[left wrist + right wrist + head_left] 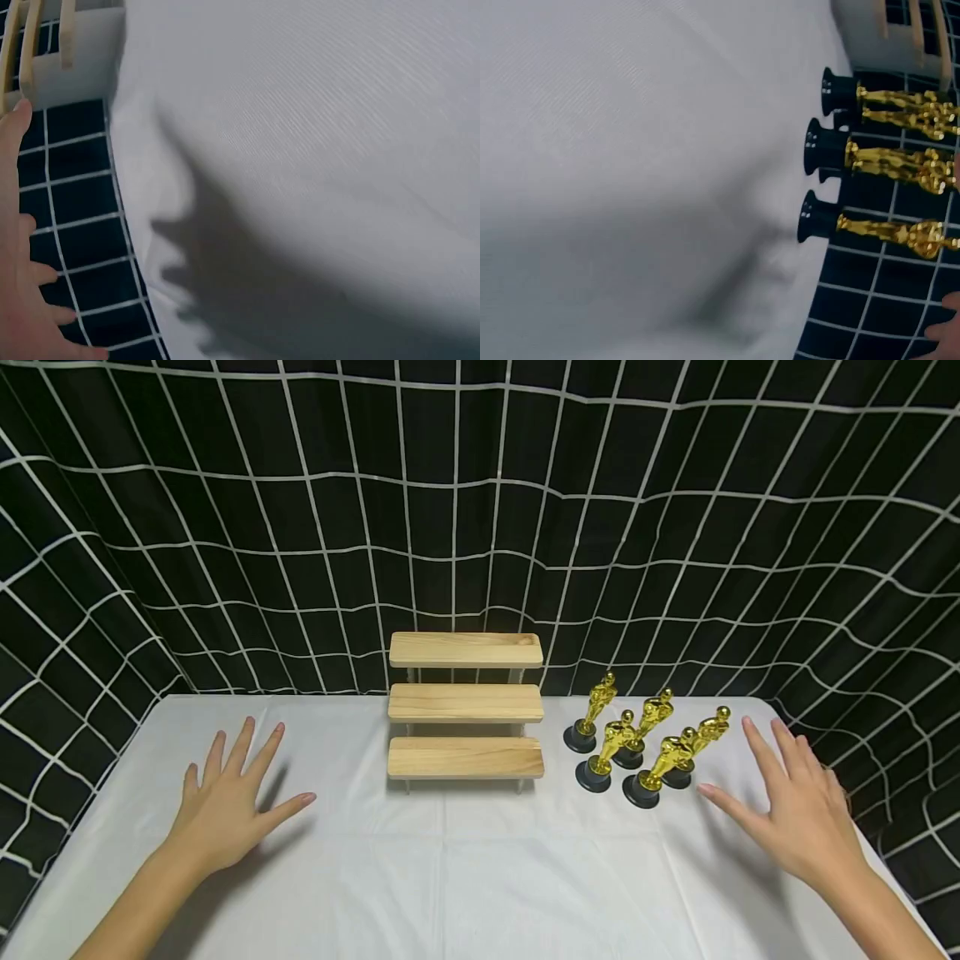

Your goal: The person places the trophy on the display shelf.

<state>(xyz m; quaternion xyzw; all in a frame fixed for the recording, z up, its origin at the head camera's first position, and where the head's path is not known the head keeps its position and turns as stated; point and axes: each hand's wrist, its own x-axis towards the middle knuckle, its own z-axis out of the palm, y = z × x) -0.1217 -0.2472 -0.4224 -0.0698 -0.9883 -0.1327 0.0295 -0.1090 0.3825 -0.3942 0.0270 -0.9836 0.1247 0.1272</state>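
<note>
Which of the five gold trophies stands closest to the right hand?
The rightmost trophy, at the right end of the group, stands closest to the right hand. The other four stand farther left, toward the wooden riser.

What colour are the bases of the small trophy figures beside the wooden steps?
Black. The gold trophy figures stand on round black bases, seen most clearly in the head view.

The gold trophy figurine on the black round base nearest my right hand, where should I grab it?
Pinch the gold trophy figurine around its slim body, above the black base, coming from the right with the open right hand. It stands upright at the cluster's right edge; its neighbours crowd the left side.
</note>
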